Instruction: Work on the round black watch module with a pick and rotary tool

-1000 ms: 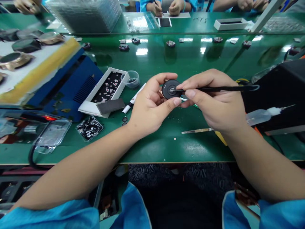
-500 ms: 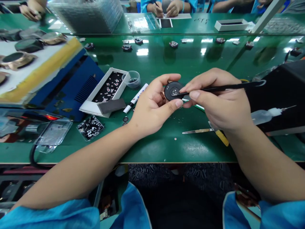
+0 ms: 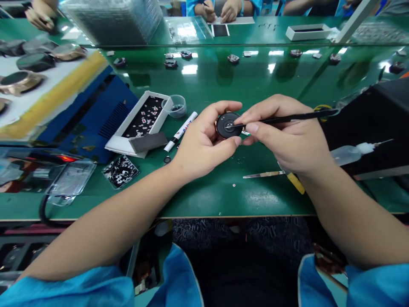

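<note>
My left hand (image 3: pixel 207 143) is closed around the edge of a round black watch case (image 3: pixel 226 119), its back facing up with a small pale ring of parts at the centre. Between thumb and fingers, my right hand (image 3: pixel 287 132) pinches slim black tweezers (image 3: pixel 284 118). Their tip rests at or just over the centre of the watch case; contact is too small to tell. A knife-like blade (image 3: pixel 263 175) with a yellow handle lies under my right wrist. Beside my left hand is a white paint marker (image 3: pixel 181 131).
A white box (image 3: pixel 136 147) of tiny pieces, a clear cup (image 3: pixel 178 106) and a tray of small black parts (image 3: pixel 120 171) stand left. Watches lie on a blue machine (image 3: pixel 118 102). A dropper bottle (image 3: pixel 348 154) is right. Co-workers' hands (image 3: pixel 230 10) work across the bench.
Both hands have shifted slightly left with the watch case, which now lies flatter to my view. The tweezer tip stays near its centre.
</note>
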Demonstrator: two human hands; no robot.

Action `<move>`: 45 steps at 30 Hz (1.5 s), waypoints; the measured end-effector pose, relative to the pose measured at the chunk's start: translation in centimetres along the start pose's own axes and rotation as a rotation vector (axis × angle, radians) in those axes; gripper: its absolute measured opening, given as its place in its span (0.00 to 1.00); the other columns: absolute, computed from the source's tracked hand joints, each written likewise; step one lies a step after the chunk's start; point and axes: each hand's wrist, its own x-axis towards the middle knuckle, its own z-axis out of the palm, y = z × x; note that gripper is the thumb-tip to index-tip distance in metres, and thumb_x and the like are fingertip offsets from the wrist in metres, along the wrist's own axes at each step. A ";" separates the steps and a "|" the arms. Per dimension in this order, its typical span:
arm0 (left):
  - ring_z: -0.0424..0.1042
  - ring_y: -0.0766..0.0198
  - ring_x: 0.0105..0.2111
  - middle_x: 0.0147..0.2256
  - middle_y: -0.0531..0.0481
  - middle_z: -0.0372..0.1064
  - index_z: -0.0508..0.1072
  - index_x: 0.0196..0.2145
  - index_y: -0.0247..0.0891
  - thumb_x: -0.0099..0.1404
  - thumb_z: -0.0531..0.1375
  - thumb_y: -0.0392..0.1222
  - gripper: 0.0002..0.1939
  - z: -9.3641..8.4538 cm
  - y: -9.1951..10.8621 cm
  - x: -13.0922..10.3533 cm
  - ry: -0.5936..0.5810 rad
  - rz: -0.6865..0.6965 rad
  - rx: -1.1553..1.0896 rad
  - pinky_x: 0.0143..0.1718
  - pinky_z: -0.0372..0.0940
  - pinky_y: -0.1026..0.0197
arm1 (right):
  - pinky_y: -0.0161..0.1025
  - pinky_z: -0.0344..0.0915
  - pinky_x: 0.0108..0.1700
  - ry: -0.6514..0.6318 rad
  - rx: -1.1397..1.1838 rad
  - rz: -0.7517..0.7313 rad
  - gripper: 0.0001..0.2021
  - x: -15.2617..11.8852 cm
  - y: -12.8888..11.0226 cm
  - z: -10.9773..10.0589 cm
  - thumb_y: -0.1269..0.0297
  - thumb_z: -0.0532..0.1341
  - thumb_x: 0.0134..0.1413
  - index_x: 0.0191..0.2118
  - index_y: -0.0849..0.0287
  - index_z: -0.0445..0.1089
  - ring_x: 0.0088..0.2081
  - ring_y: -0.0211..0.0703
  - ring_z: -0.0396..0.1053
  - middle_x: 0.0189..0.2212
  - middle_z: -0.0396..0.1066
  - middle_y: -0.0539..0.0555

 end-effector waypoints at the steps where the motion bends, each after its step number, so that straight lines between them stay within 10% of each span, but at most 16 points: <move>1: 0.86 0.57 0.49 0.58 0.46 0.82 0.78 0.68 0.50 0.70 0.80 0.57 0.34 0.0 0.0 0.0 -0.013 0.002 0.006 0.48 0.88 0.56 | 0.37 0.86 0.43 -0.004 0.010 -0.020 0.04 0.0 0.0 0.0 0.68 0.78 0.69 0.44 0.50 0.91 0.39 0.39 0.84 0.43 0.87 0.49; 45: 0.86 0.59 0.46 0.59 0.46 0.82 0.78 0.69 0.48 0.72 0.76 0.48 0.31 -0.1 0.2 -0.1 -0.008 0.051 0.113 0.42 0.86 0.59 | 0.39 0.85 0.42 0.028 -0.029 0.001 0.02 0.0 -0.6 0.5 0.65 0.80 0.66 0.42 0.52 0.90 0.41 0.43 0.85 0.42 0.88 0.51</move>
